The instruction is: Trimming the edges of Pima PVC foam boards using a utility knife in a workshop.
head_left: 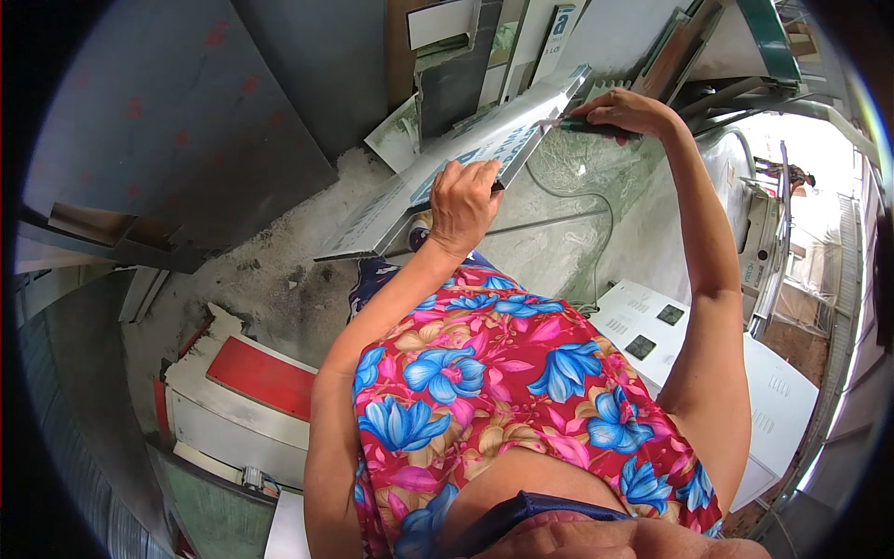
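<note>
A long silver-white panel (410, 200) with folded edges slants upward to the right in front of me, its face covered in a film with blue print. My left hand (463, 207) is closed over the panel's near edge, about midway along it. In my right hand (633, 114) is a utility knife (596, 127) with a dark green handle. Its thin, pale tip touches or nearly touches the panel's edge toward the upper end. What lies under the left fingers is hidden.
Large grey sheets (168, 102) lean at the left. Offcuts and panels (456, 84) stand behind the work. A hose (610, 210) curves across the dusty floor. White vented panels (643, 321) lie at the right, a red-topped piece (261, 377) at lower left. Another person (787, 174) is far off.
</note>
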A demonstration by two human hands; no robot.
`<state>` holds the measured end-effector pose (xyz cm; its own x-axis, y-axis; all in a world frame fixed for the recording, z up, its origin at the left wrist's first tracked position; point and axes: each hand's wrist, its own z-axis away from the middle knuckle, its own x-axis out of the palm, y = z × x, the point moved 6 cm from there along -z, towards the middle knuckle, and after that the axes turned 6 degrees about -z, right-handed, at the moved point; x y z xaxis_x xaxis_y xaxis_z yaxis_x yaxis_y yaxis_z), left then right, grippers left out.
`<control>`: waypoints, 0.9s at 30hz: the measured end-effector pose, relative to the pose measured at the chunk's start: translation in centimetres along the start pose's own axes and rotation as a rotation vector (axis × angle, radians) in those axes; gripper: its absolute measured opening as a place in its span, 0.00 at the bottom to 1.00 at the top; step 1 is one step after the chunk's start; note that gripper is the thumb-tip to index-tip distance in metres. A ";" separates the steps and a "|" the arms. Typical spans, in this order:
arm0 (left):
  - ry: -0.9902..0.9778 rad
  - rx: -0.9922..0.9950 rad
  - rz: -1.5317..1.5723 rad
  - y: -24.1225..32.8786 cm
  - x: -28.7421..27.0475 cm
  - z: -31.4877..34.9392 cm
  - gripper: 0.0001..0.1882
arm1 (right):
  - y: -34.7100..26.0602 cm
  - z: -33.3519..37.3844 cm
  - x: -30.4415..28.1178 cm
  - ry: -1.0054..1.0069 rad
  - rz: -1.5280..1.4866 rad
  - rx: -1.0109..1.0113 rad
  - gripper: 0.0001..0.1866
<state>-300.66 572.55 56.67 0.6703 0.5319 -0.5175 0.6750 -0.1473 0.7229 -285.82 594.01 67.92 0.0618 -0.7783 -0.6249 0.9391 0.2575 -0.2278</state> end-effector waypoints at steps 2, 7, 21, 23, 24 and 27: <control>-0.003 0.002 0.007 0.0 0.1 0.0 0.26 | -0.6 0.6 0.7 -0.036 -0.052 -0.020 0.19; 0.007 0.022 0.020 0.1 0.1 0.0 0.25 | -0.1 0.3 0.2 0.044 -0.004 -0.011 0.20; -0.005 0.011 0.018 -0.7 0.8 1.0 0.25 | -3.4 2.3 2.9 -0.114 0.007 -0.096 0.19; 0.006 0.012 0.019 -0.7 1.0 1.2 0.25 | -2.7 1.9 2.7 -0.060 0.032 -0.063 0.19; 0.007 0.019 0.020 -0.6 1.1 1.2 0.25 | -2.4 1.7 2.4 -0.007 0.058 -0.032 0.19; 0.013 0.012 0.018 -0.9 1.4 1.5 0.27 | -3.3 3.1 3.3 -0.068 0.018 -0.070 0.19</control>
<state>-299.84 572.19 54.63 0.6782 0.5396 -0.4989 0.6669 -0.1666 0.7263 -287.65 588.82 68.97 0.1030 -0.8096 -0.5779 0.9117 0.3091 -0.2705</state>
